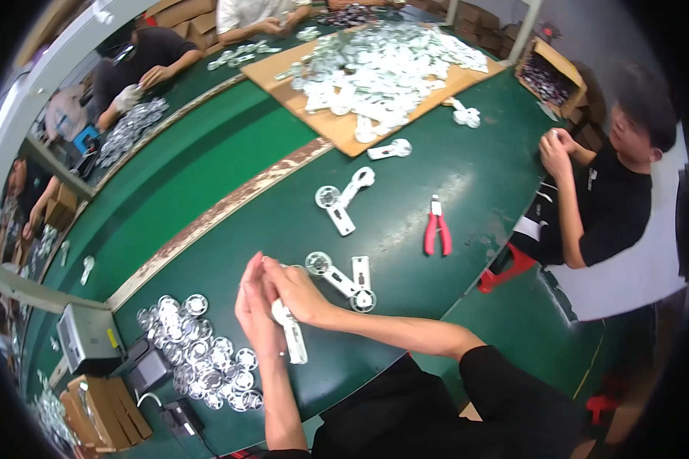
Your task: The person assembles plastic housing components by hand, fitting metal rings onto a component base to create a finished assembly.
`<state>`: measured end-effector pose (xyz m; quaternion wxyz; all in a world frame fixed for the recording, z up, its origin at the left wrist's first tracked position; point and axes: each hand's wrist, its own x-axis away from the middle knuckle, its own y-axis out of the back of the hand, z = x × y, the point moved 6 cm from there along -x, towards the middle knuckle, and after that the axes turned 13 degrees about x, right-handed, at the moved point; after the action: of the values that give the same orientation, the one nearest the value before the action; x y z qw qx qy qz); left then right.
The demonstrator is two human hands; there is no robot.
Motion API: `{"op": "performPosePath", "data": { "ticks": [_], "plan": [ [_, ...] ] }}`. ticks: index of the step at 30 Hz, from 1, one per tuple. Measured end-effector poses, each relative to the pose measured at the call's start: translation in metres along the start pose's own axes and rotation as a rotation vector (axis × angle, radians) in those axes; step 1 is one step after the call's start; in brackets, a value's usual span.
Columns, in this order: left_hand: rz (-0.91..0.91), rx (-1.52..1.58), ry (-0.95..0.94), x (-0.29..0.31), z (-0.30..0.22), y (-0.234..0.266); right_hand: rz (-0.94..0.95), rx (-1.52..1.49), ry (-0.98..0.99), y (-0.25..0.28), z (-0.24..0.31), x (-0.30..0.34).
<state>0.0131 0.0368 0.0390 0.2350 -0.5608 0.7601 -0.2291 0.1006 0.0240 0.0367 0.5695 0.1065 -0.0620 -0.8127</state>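
White plastic part (pixel 291 336), a long flat piece, sits between both hands at the six o'clock side of the green surface (pixel 452 183). The left hand (pixel 254 306) and right hand (pixel 297 289) press together over its upper end, fingers closed on it, while its lower end sticks out toward the person's body. So the grip of each hand is shut around this one piece.

As to progress, I judge the work well under way but far from finished. At eight o'clock from the hands lies a pile of clear round discs (pixel 203 356). Just at two o'clock from the hands rest two white pieces with round heads (pixel 343 279), and another pair (pixel 343 200) lies farther off at one o'clock. A large heap of white parts (pixel 383 69) still covers the cardboard sheet (pixel 283 80) at twelve o'clock. Red-handled pliers (pixel 437 229) lie untouched at two o'clock.
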Motion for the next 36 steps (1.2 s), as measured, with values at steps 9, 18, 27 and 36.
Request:
{"op": "performPosePath", "data": {
  "ticks": [9, 18, 27, 36],
  "plan": [
    [-0.112, -0.044, 0.036, 0.003, 0.006, 0.003, 0.064, -0.064, 0.036, -0.013, -0.012, 0.013],
    [-0.240, -0.033, -0.056, 0.015, -0.001, 0.003, 0.175, -0.107, 0.136, -0.014, 0.005, 0.016],
    [-0.223, -0.230, -0.242, 0.036, -0.027, -0.019, 0.156, -0.118, 0.360, -0.004, 0.023, 0.031],
    [-0.297, -0.092, -0.033, 0.001, 0.006, 0.007, 0.115, 0.062, 0.114, -0.013, -0.007, 0.001]
  ]
}}
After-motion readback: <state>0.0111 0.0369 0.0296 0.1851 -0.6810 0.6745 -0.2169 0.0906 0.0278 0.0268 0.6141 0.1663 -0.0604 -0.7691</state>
